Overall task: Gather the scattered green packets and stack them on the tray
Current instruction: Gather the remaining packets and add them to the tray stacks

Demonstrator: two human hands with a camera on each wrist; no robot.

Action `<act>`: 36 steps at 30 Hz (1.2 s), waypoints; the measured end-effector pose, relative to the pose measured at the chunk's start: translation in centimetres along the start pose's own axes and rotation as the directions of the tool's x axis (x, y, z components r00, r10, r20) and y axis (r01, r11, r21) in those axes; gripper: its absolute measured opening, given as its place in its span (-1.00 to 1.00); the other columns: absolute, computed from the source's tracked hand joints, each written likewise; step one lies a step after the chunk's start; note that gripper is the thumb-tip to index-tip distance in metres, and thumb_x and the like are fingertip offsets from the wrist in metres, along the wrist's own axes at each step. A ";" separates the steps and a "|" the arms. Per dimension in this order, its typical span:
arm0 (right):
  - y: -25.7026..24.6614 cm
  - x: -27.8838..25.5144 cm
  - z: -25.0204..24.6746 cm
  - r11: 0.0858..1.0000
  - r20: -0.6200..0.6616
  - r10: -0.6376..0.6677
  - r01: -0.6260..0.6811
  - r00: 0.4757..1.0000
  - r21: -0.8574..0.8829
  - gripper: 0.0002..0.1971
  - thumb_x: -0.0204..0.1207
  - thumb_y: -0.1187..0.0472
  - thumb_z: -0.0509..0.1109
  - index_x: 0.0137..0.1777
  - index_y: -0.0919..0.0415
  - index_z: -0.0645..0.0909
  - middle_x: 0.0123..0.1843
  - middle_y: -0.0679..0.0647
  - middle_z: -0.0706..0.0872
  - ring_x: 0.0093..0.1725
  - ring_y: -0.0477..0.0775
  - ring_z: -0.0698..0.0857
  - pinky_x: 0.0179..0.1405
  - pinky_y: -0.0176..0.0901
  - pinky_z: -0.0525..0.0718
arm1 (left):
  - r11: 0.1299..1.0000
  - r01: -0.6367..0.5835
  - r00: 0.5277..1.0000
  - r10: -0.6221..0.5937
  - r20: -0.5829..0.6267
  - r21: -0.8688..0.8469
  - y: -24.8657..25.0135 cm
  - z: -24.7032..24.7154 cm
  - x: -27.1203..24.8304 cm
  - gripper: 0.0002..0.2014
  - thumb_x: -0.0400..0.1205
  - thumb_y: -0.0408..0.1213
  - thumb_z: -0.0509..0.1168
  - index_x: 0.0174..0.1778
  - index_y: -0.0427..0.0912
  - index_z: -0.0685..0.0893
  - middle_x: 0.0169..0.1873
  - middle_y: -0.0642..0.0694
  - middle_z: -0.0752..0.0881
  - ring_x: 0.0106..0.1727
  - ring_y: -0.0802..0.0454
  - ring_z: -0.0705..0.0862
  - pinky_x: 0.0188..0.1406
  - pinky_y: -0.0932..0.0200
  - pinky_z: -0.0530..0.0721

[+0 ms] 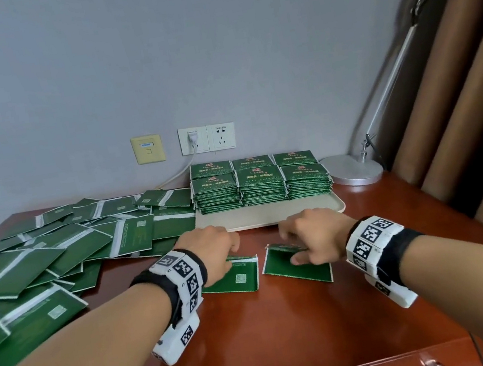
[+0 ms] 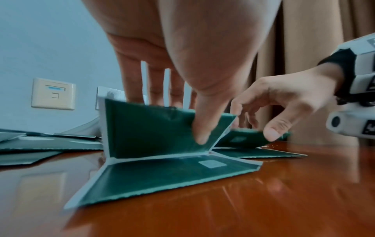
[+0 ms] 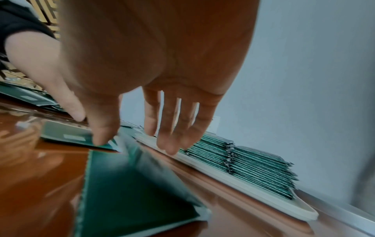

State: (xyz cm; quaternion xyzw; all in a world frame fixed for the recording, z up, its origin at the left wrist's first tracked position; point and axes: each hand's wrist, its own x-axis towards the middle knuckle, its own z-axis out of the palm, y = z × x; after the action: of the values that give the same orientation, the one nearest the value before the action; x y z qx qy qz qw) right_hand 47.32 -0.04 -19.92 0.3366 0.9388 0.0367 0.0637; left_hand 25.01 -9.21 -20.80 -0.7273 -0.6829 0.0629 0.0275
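My left hand (image 1: 226,255) pinches a green packet (image 2: 152,128) and tilts it up on its edge, thumb (image 2: 202,128) on the near face and fingers behind. Another packet (image 1: 237,279) lies flat beneath it. My right hand (image 1: 292,247) pinches the raised far edge of a second green packet (image 1: 300,272), thumb on its face; this packet (image 3: 131,184) looks blurred. Just beyond both hands, the beige tray (image 1: 255,217) carries several neat stacks of packets (image 1: 261,186). Scattered packets (image 1: 54,255) cover the table's left side.
The brown wooden table (image 1: 291,334) runs to the wall. A silver lamp base (image 1: 353,169) stands right of the tray, with brown curtains (image 1: 456,83) behind it. Wall sockets (image 1: 207,138) and a white cable sit behind the tray.
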 end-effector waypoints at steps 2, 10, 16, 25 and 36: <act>-1.0 -0.1 0.2 1.000 0.079 -0.023 0.024 0.997 -0.010 -0.52 0.45 -0.27 0.46 0.20 0.06 0.59 -0.04 0.04 0.75 -0.11 0.15 0.70 -0.09 -0.02 0.72 | 1.000 -0.024 0.998 0.024 0.050 -0.004 0.7 0.2 -0.3 -0.70 0.62 0.07 0.39 0.23 0.12 0.60 0.17 0.06 0.66 0.12 -0.04 0.67 0.11 0.02 0.67; -4.5 0.5 -0.8 0.970 0.198 -0.007 0.055 0.980 -0.236 -0.76 0.33 0.15 0.55 -0.05 0.20 0.66 -0.29 0.10 0.52 -0.23 0.26 0.65 -0.25 -0.07 0.66 | 0.999 -0.027 0.976 0.018 0.217 0.038 2.0 0.1 -0.3 -0.46 0.53 0.06 0.48 0.44 0.08 0.59 0.26 -0.12 0.65 0.16 -0.14 0.68 0.16 -0.01 0.69; -6.2 1.7 -1.3 0.952 0.248 -0.040 0.113 0.968 -0.286 -0.70 0.29 0.22 0.63 -0.31 0.19 0.50 -0.36 0.08 0.47 -0.38 0.12 0.50 -0.29 -0.08 0.59 | 0.990 -0.063 0.968 0.031 0.250 0.122 2.8 -0.2 0.6 -0.35 0.45 -0.06 0.57 0.47 0.01 0.57 0.23 -0.18 0.59 0.17 -0.18 0.64 0.17 -0.06 0.69; -5.6 2.0 -1.4 0.977 0.197 0.014 0.028 0.980 -0.209 -0.72 0.20 0.25 0.61 -0.40 0.19 0.49 -0.38 0.13 0.60 -0.34 0.20 0.67 -0.29 0.00 0.81 | 0.995 -0.054 0.982 0.038 0.187 0.083 2.4 0.4 1.0 -0.41 0.48 -0.17 0.54 0.45 0.00 0.58 0.18 -0.13 0.69 0.18 -0.13 0.66 0.17 -0.01 0.71; -5.7 2.8 -1.9 0.976 0.226 0.044 0.007 0.973 -0.219 -0.58 0.11 0.27 0.75 -0.39 0.20 0.48 -0.38 0.11 0.61 -0.34 0.17 0.70 -0.25 0.04 0.83 | 0.988 -0.115 0.984 0.098 0.152 0.104 1.8 1.0 1.5 -0.48 0.55 -0.20 0.46 0.46 0.05 0.56 0.21 -0.06 0.73 0.20 -0.06 0.68 0.21 0.01 0.69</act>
State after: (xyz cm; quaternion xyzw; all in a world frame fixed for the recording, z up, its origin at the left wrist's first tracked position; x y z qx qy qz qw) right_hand 41.33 -2.71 -18.91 0.3383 0.9121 0.1012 0.2083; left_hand 26.70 -7.89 -22.13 -0.7535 -0.6385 0.1559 0.0149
